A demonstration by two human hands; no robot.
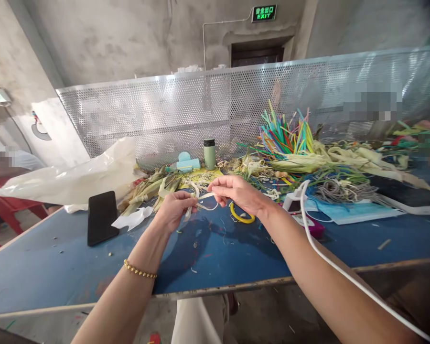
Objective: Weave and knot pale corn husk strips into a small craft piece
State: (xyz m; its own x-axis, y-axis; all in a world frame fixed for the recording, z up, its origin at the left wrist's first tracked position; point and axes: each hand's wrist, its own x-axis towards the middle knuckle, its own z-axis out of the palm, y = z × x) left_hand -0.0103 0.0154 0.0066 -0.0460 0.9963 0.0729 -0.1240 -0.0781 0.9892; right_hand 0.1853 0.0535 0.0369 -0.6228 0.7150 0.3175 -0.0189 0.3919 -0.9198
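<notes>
Pale strips of what looks like corn husk (208, 206) stretch and loop between my two hands above the blue table. My left hand (175, 206) pinches the strips at one side, with loose ends hanging below the fingers. Thumb and fingers of my right hand (232, 191) are pressed together on the other end of a strip. Just below my right hand lies a yellow ring (241, 216) on the table. A torn white scrap (132, 219) and a black phone (102, 217) rest left of my left hand.
Behind my hands are a green bottle (209, 154), heaped dry husks (146, 195) and coloured pipe cleaners (286, 131). A white cable (306, 229) crosses over my right forearm. At right are grey cord (338, 190) and a blue mask (361, 212). A perforated metal screen (172, 119) stands behind.
</notes>
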